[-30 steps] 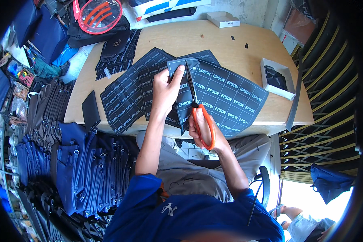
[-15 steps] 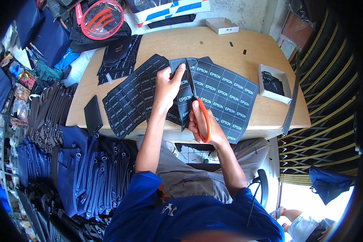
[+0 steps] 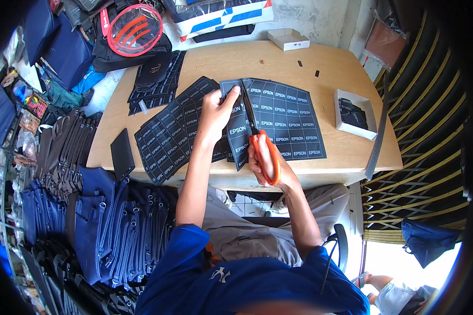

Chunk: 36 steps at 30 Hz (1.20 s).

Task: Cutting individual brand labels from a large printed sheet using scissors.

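Note:
My left hand [image 3: 215, 115] pinches the upper end of a strip [image 3: 237, 128] along the left side of a black printed sheet [image 3: 289, 118] marked with a pale grid. My right hand [image 3: 286, 176] is closed around the orange handles of a pair of scissors [image 3: 269, 155]. Their dark blades point away from me, along the line between the strip and the wider part of the sheet, with the tips near my left thumb. More black printed sheets [image 3: 168, 137] lie fanned out under and beside my left forearm.
On the wooden table [image 3: 215, 60], a white box [image 3: 373, 107] of cut black pieces stands at the right, beside a long metal ruler [image 3: 378, 142]. Another white box [image 3: 289, 39] sits at the back. A dark flat piece [image 3: 122, 155] lies at the left edge. Blue bags [image 3: 110, 226] hang below left.
The wider part of the sheet has swung, its right side shifting left and its lower edge away from me. My right hand with the scissors has moved slightly; my left hand keeps its pinch.

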{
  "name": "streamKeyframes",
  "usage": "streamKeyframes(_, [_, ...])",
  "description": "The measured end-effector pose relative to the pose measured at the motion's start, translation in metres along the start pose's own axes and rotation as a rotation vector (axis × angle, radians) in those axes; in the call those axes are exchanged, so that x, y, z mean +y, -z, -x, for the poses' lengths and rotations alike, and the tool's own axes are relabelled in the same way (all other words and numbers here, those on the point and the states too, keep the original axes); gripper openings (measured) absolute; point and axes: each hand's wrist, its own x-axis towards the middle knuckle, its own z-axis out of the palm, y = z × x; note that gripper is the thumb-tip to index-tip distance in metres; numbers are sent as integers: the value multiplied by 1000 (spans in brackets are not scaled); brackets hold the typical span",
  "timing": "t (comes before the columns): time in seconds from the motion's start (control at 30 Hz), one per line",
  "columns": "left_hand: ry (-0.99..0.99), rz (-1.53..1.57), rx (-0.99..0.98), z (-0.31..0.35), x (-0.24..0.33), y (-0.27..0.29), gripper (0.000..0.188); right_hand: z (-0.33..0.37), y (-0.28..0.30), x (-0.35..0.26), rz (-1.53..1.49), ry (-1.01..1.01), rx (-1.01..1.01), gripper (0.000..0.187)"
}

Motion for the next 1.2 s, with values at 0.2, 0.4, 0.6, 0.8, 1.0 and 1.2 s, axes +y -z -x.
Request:
streamKeyframes(0.2, [-21, -15, -20, 1, 4, -1, 31, 0, 1, -4, 29, 2, 6, 61])
streamKeyframes(0.4, [-48, -49, -20, 0, 7, 1, 30, -3, 0, -5, 36, 35, 0, 60])
streamKeyframes(0.6, [-73, -102, -16, -1, 12, 4, 30, -5, 0, -10, 106, -10, 67, 59])
streamKeyframes(0.8, [-75, -163, -17, -3, 15, 7, 29, -6, 1, -15, 133, -53, 91, 59])
streamKeyframes(1.0, [-52, -195, -13, -3, 15, 9, 29, -8, 5, -11, 61, -23, 131, 59])
streamKeyframes(1.2, [-31, -135, 5, 2, 14, 16, 32, -10, 17, -8, 0, 17, 164, 60])
